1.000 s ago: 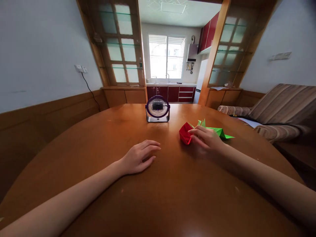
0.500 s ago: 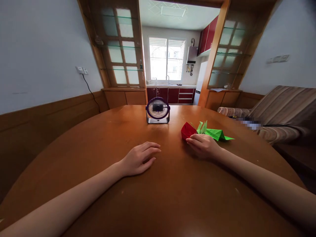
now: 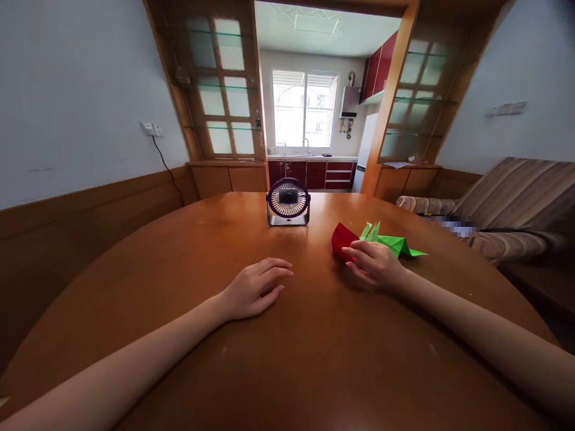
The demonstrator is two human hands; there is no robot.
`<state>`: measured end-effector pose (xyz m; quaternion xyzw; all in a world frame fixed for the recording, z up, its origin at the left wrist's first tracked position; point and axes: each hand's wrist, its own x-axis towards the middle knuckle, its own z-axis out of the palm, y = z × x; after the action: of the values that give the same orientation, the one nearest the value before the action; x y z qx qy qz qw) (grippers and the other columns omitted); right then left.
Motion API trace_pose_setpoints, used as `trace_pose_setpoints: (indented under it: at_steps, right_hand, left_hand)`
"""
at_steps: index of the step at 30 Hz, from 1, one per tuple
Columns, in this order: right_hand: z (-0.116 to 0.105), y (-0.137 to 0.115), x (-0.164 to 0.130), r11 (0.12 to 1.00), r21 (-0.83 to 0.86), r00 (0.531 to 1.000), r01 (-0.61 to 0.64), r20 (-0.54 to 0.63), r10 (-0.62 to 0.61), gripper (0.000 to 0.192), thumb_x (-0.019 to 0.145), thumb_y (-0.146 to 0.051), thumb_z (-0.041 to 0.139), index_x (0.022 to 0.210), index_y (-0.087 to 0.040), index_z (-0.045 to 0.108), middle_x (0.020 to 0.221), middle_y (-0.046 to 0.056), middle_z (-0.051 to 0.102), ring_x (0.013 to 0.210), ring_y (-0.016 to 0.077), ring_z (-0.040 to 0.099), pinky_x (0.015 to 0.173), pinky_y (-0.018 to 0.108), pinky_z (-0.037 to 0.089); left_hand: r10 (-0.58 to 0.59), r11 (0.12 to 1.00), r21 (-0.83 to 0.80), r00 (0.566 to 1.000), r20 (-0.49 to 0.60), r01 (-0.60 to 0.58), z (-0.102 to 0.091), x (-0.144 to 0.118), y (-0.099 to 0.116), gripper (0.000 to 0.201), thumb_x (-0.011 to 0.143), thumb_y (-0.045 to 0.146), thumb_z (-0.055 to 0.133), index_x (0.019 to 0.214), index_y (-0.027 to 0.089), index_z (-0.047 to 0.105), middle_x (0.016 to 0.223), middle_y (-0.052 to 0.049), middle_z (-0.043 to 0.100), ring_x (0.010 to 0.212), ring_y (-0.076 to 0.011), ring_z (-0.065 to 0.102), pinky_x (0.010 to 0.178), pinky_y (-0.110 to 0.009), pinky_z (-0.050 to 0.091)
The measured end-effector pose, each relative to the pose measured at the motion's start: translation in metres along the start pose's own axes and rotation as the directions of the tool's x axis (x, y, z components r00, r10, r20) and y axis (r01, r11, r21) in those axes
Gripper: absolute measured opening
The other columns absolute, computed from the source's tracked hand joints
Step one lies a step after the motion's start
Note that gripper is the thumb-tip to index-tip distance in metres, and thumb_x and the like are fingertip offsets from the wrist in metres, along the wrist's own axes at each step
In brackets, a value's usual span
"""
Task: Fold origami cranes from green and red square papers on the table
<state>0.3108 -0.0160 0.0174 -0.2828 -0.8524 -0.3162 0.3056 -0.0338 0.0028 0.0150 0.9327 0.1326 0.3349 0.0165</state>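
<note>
My right hand point(image 3: 375, 264) is at the near side of a red folded-paper piece point(image 3: 342, 240) on the table. Its thumb and fingers are apart, with the fingertips overlapping the red paper; whether they touch it I cannot tell. Green folded paper point(image 3: 395, 244), with pointed tips standing up, lies just behind that hand, which hides where green and red meet. My left hand point(image 3: 256, 288) rests on the tabletop left of centre, fingers loosely spread and nothing in them.
A small purple desk fan point(image 3: 288, 200) stands towards the far edge of the oval wooden table point(image 3: 287, 359). Beyond the table on the right is a striped armchair point(image 3: 516, 197). A black cord point(image 3: 164, 164) hangs from the wall socket at left.
The fingers of my right hand have come apart from a pinch beside the red paper. My left hand stays where it was. The view has shifted very slightly.
</note>
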Motion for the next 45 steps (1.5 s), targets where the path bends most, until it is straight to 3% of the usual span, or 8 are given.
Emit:
trace_pose_setpoints:
  at_steps: [5, 8, 11, 14, 19, 23, 28, 45]
  right_hand:
    - [-0.011, -0.008, 0.018, 1.0, -0.013, 0.984, 0.024, -0.178, -0.026, 0.025, 0.087, -0.015, 0.054, 0.111, -0.019, 0.057, 0.093, 0.009, 0.063, 0.076, 0.0172, 0.061, 0.064, 0.03, 0.05]
    - [-0.018, -0.023, 0.039, 0.998, 0.054, 0.976, 0.037, -0.215, -0.024, 0.021, 0.089, -0.013, 0.05, 0.107, -0.02, 0.057, 0.087, 0.007, 0.063, 0.074, 0.0164, 0.059, 0.063, 0.03, 0.048]
    - [-0.017, -0.049, 0.058, 0.984, 0.165, 0.994, 0.065, -0.099, -0.049, 0.016, 0.09, -0.015, 0.046, 0.1, -0.018, 0.059, 0.083, 0.007, 0.064, 0.073, 0.017, 0.058, 0.065, 0.031, 0.047]
    - [-0.01, -0.077, 0.066, 0.951, 0.286, 0.98, 0.115, 0.125, -0.156, 0.017, 0.09, -0.018, 0.046, 0.098, -0.014, 0.061, 0.087, 0.01, 0.065, 0.076, 0.0186, 0.059, 0.069, 0.033, 0.049]
    - [-0.002, -0.101, 0.054, 0.88, 0.475, 0.933, 0.002, 0.317, -0.173, 0.023, 0.094, -0.021, 0.047, 0.11, -0.015, 0.062, 0.11, 0.011, 0.064, 0.101, 0.0194, 0.059, 0.091, 0.036, 0.048]
    - [-0.003, -0.103, 0.045, 0.841, 0.528, 0.929, -0.117, 0.358, -0.096, 0.027, 0.095, -0.02, 0.047, 0.118, -0.016, 0.06, 0.118, 0.011, 0.062, 0.109, 0.0191, 0.058, 0.097, 0.037, 0.046]
    - [-0.002, -0.102, 0.043, 0.84, 0.53, 0.93, -0.113, 0.354, -0.097, 0.029, 0.095, -0.019, 0.047, 0.12, -0.017, 0.06, 0.118, 0.012, 0.062, 0.109, 0.0203, 0.058, 0.096, 0.039, 0.047]
    - [-0.004, -0.098, 0.036, 0.879, 0.476, 0.929, -0.023, 0.336, -0.157, 0.028, 0.096, -0.02, 0.044, 0.119, -0.014, 0.059, 0.118, 0.012, 0.064, 0.111, 0.0203, 0.059, 0.097, 0.038, 0.049]
  left_hand:
    - [-0.091, 0.996, -0.005, 0.981, -0.169, 0.092, 0.003, 0.004, -0.008, 0.02, 0.091, 0.016, 0.048, 0.107, 0.02, 0.058, 0.108, -0.008, 0.063, 0.102, -0.0173, 0.062, 0.086, -0.032, 0.053]
    - [-0.169, 0.985, 0.002, 0.956, -0.241, 0.175, 0.003, 0.006, -0.011, 0.017, 0.091, 0.018, 0.047, 0.103, 0.018, 0.059, 0.103, -0.007, 0.064, 0.087, -0.0143, 0.064, 0.073, -0.026, 0.053]
    - [-0.286, 0.954, 0.005, 0.92, -0.269, 0.298, 0.003, 0.005, -0.01, 0.016, 0.091, 0.021, 0.046, 0.099, 0.017, 0.06, 0.093, -0.005, 0.066, 0.07, -0.0115, 0.062, 0.062, -0.023, 0.05]
    - [-0.346, 0.925, 0.099, 0.92, -0.182, 0.368, 0.003, 0.002, -0.003, 0.018, 0.091, 0.023, 0.046, 0.097, 0.017, 0.062, 0.078, -0.002, 0.067, 0.06, -0.0116, 0.059, 0.059, -0.024, 0.048]
    - [-0.277, 0.931, 0.258, 0.96, 0.037, 0.258, 0.001, -0.006, 0.021, 0.016, 0.089, 0.025, 0.051, 0.084, 0.017, 0.065, 0.083, -0.005, 0.066, 0.079, -0.0187, 0.062, 0.072, -0.03, 0.049]
    - [-0.223, 0.953, 0.238, 0.965, 0.141, 0.186, -0.004, -0.011, 0.036, 0.021, 0.091, 0.022, 0.047, 0.1, 0.018, 0.065, 0.099, -0.007, 0.066, 0.093, -0.02, 0.062, 0.083, -0.033, 0.049]
    - [-0.02, 0.988, 0.154, 0.957, 0.29, -0.026, -0.008, -0.01, 0.044, 0.028, 0.093, 0.019, 0.044, 0.116, 0.02, 0.062, 0.113, -0.008, 0.065, 0.101, -0.0201, 0.061, 0.089, -0.034, 0.048]
    - [0.012, 0.999, 0.037, 0.96, 0.28, -0.023, -0.011, -0.014, 0.029, 0.028, 0.096, 0.022, 0.043, 0.115, 0.022, 0.064, 0.117, -0.007, 0.065, 0.105, -0.0192, 0.062, 0.093, -0.035, 0.049]
